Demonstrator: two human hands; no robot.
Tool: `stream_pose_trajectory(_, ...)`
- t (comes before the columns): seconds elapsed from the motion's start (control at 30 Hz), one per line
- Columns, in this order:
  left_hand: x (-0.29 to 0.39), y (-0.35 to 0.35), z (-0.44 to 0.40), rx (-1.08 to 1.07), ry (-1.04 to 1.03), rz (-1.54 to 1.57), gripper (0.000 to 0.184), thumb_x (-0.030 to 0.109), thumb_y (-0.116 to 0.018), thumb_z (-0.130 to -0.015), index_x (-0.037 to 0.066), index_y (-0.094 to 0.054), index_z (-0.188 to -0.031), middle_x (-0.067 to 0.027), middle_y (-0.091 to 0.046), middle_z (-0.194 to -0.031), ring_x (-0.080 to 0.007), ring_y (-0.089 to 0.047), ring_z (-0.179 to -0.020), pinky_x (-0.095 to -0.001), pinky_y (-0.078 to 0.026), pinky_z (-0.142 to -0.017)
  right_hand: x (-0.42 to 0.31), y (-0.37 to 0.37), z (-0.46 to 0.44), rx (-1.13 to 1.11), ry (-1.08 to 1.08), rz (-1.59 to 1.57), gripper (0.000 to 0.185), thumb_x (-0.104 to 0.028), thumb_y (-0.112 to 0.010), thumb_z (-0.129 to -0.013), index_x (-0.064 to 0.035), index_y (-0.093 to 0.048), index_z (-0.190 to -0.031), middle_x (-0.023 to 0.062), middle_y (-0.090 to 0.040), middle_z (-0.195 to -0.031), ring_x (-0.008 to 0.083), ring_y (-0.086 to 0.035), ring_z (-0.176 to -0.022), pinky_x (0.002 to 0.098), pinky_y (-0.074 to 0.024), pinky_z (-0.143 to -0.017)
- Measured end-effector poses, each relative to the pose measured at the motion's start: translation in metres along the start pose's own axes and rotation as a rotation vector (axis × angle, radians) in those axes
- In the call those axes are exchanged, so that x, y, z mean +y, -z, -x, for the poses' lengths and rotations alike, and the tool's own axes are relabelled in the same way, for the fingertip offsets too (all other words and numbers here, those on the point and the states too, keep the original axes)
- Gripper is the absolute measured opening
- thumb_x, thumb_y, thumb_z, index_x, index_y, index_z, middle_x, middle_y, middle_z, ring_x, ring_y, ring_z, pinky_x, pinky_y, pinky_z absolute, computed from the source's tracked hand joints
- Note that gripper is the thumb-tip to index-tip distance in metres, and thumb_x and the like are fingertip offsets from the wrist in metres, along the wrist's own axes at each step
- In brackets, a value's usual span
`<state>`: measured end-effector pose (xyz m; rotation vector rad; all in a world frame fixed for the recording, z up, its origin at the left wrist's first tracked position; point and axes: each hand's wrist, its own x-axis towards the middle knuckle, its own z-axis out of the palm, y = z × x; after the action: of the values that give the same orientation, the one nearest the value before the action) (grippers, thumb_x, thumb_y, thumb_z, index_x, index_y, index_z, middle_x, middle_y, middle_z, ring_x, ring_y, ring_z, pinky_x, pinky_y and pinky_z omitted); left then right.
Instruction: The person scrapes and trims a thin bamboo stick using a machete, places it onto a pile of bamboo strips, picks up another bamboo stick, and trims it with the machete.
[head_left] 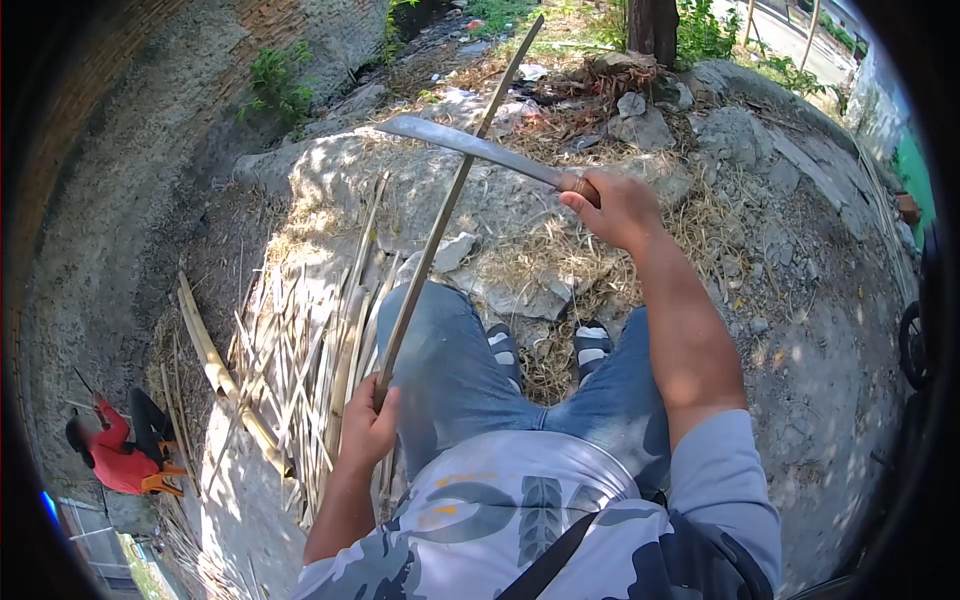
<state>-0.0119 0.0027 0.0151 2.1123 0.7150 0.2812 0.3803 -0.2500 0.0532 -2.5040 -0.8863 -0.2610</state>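
My left hand [368, 425] is closed round the lower end of a long, thin bamboo strip [432, 240], which slants up and away past my left knee. In my right hand [617, 207] is the wooden handle of a machete [475, 147], the fingers wrapped round it. The broad metal blade points left and crosses the upper part of the strip. It looks to be in front of the strip; whether the two touch I cannot tell.
Several split bamboo strips [300, 370] lie in a pile on my left, beside a thicker bamboo pole [225, 380]. A person in red [122, 455] sits further left. Ahead are rocks [640, 128], dry shavings [540, 265] and a tree trunk [652, 30].
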Motion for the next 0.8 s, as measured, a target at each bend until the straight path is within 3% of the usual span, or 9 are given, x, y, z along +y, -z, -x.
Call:
stream_pose_trajectory(0.07, 0.002, -0.008, 0.001, 0.003, -0.032, 0.045, 0.036, 0.027, -0.065, -0.103, -0.002, -0.062, -0.124, -0.0003, -0.062, -0.083, -0.0077, -0.053, -0.072, -0.0269, -0.046, -0.067, -0.001, -0.001, 0.004, 0.007, 0.054, 0.024, 0.054, -0.066, -0.063, -0.093, -0.0116, -0.066, -0.093, 0.0117, -0.069, -0.082, 0.0375, -0.068, -0.082, 0.0505, -0.0513, -0.073)
stream_pose_trajectory(0.23, -0.003, -0.024, -0.005, -0.034, 0.045, 0.184, 0.032, 0.027, -0.062, -0.105, -0.002, -0.063, -0.118, -0.0003, -0.061, -0.081, -0.0082, -0.053, -0.071, -0.0299, -0.045, -0.064, -0.03, -0.02, 0.013, -0.029, 0.464, 0.061, 0.055, -0.067, -0.064, -0.09, -0.0127, -0.067, -0.094, 0.0078, -0.069, -0.079, 0.0328, -0.066, -0.074, 0.0443, -0.0507, -0.075)
stream_pose_trajectory(0.3, -0.018, -0.029, -0.012, 0.008, 0.06, 0.111, 0.032, 0.029, -0.06, -0.106, -0.002, -0.064, -0.11, -0.0046, -0.062, -0.078, -0.0115, -0.056, -0.071, -0.033, -0.046, -0.064, -0.04, -0.028, 0.015, 0.025, 0.623, 0.078, 0.053, -0.067, -0.065, -0.09, -0.014, -0.067, -0.092, 0.0061, -0.069, -0.077, 0.0299, -0.065, -0.07, 0.0393, -0.0498, -0.076)
stream_pose_trajectory(0.4, -0.026, -0.03, -0.014, 0.05, 0.034, -0.042, 0.035, 0.032, -0.057, -0.107, -0.002, -0.064, -0.102, -0.0131, -0.063, -0.075, -0.0206, -0.061, -0.07, -0.039, -0.047, -0.065, -0.04, -0.03, 0.014, -0.027, 0.581, 0.051, 0.052, -0.065, -0.066, -0.09, -0.0132, -0.067, -0.09, 0.0079, -0.069, -0.077, 0.0327, -0.067, -0.073, 0.0441, -0.0508, -0.074)
stream_pose_trajectory(0.53, -0.019, -0.03, -0.015, 0.041, 0.01, -0.151, 0.035, 0.031, -0.055, -0.106, -0.003, -0.064, -0.1, -0.0237, -0.064, -0.077, -0.0392, -0.065, -0.072, -0.0477, -0.047, -0.066, -0.015, -0.025, 0.001, -0.102, 0.21, -0.023, 0.054, -0.064, -0.065, -0.092, -0.01, -0.066, -0.089, 0.0132, -0.069, -0.079, 0.0388, -0.069, -0.079, 0.0509, -0.0515, -0.071)
stream_pose_trajectory(0.6, -0.016, -0.028, -0.019, 0.007, 0.013, -0.189, 0.034, 0.03, -0.055, -0.106, -0.002, -0.064, -0.101, -0.0252, -0.066, -0.079, -0.0439, -0.065, -0.075, -0.0499, -0.047, -0.067, -0.008, -0.02, -0.002, -0.085, 0.045, -0.046, 0.056, -0.064, -0.064, -0.094, -0.0083, -0.065, -0.089, 0.016, -0.07, -0.082, 0.0416, -0.069, -0.082, 0.0533, -0.0517, -0.071)
stream_pose_trajectory(0.63, -0.015, -0.028, -0.02, -0.01, 0.012, -0.208, 0.033, 0.03, -0.054, -0.106, -0.001, -0.064, -0.102, -0.026, -0.067, -0.081, -0.0463, -0.066, -0.077, -0.0509, -0.047, -0.068, -0.008, -0.013, -0.003, -0.165, -0.047, 0.005, 0.058, -0.067, -0.057, -0.096, -0.0097, -0.068, -0.096, 0.0155, -0.074, -0.09, 0.0382, -0.072, -0.09, 0.052, -0.0549, -0.08)
stream_pose_trajectory(0.73, -0.014, -0.028, -0.022, -0.016, 0.004, -0.247, 0.033, 0.03, -0.053, -0.106, -0.001, -0.064, -0.103, -0.0273, -0.067, -0.082, -0.0485, -0.065, -0.078, -0.0523, -0.047, -0.068, -0.007, -0.009, 0.0, -0.169, 0.002, 0.05, 0.059, -0.068, -0.056, -0.096, -0.0094, -0.067, -0.095, 0.0149, -0.074, -0.09, 0.0387, -0.072, -0.092, 0.0527, -0.0551, -0.08)
stream_pose_trajectory(0.8, -0.004, -0.028, -0.021, -0.012, 0.037, -0.3, 0.033, 0.03, -0.053, -0.107, -0.001, -0.064, -0.104, -0.0276, -0.067, -0.083, -0.0489, -0.066, -0.08, -0.0532, -0.048, -0.07, -0.013, -0.013, 0.005, -0.172, 0.153, 0.022, 0.06, -0.068, -0.059, -0.095, -0.0088, -0.067, -0.092, 0.0143, -0.071, -0.084, 0.0394, -0.07, -0.084, 0.0514, -0.053, -0.077)
